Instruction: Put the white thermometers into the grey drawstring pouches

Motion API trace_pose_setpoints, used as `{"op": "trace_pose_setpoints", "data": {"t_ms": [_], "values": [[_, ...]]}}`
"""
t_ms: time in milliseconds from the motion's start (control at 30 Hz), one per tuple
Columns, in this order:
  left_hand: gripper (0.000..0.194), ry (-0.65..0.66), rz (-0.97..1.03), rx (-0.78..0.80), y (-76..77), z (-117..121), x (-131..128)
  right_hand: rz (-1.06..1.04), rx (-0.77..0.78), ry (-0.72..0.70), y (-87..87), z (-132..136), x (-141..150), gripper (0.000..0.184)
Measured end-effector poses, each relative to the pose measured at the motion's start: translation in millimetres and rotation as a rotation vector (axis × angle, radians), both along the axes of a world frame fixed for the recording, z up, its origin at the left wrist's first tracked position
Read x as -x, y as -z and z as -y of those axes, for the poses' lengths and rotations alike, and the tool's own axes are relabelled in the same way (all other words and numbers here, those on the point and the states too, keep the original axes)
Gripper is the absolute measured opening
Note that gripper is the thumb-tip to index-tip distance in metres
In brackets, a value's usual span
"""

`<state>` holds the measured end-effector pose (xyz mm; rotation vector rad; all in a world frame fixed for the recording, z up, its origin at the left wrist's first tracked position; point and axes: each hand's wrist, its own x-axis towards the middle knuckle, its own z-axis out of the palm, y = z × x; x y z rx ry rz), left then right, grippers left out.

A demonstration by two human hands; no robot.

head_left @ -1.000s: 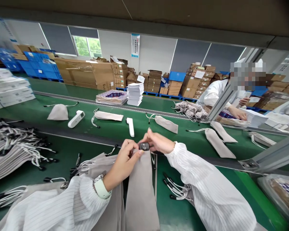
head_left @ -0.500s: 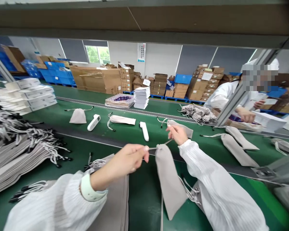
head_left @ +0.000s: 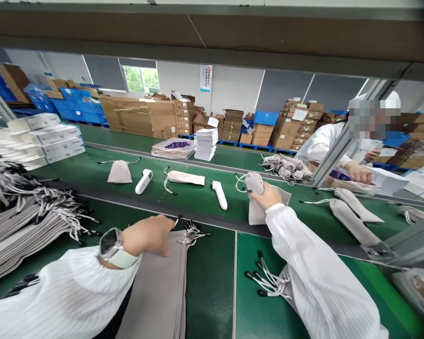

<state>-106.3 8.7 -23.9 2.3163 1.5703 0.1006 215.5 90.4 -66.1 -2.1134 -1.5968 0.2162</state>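
Note:
My right hand (head_left: 267,195) is closed around a grey drawstring pouch (head_left: 257,214), held above the belt with its white cord loop hanging at the left. Under that forearm lie more pouches, their white cords (head_left: 270,282) with black ends poking out. My left hand (head_left: 149,235), slightly blurred, is over a stack of flat grey pouches (head_left: 159,296); its visible fingers are apart and hold nothing I can see. The stack's cords (head_left: 192,234) bunch just right of the fingertips. On the belt lie two white handheld devices (head_left: 219,195), apart from both hands.
A large pile of pouches (head_left: 38,226) fills the left side. White boxes (head_left: 53,139) are stacked behind it. More pouches (head_left: 353,221) lie on the belt (head_left: 183,202) at right. A metal post (head_left: 346,136) stands before a co-worker in white (head_left: 325,141). A shelf beam runs overhead.
My left hand has let go of the pouch's cord and moved left and down to the stack. My right hand has carried the pouch up over the belt, now gripping its body.

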Motion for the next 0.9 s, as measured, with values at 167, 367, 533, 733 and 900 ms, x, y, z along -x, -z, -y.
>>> {"op": "trace_pose_setpoints", "data": {"t_ms": [167,367,533,733,900], "values": [[0.026,0.183,-0.112,0.070,19.9,5,-19,0.199,0.013,0.088,10.8,1,-9,0.050],[0.033,0.320,0.087,-0.275,48.6,32,-71,-0.096,-0.066,-0.293,30.4,-11,35,0.055],[0.027,0.380,-0.061,-0.575,59.8,45,-79,-0.464,0.024,-0.258,51.6,-36,44,0.064],[0.021,0.452,-0.168,-0.677,50.5,47,-77,-0.859,0.018,-0.370,42.7,-30,40,0.071],[0.026,0.422,-0.167,-0.634,49.4,50,-80,-1.425,-0.100,-0.632,21.8,-9,66,0.086]]}}
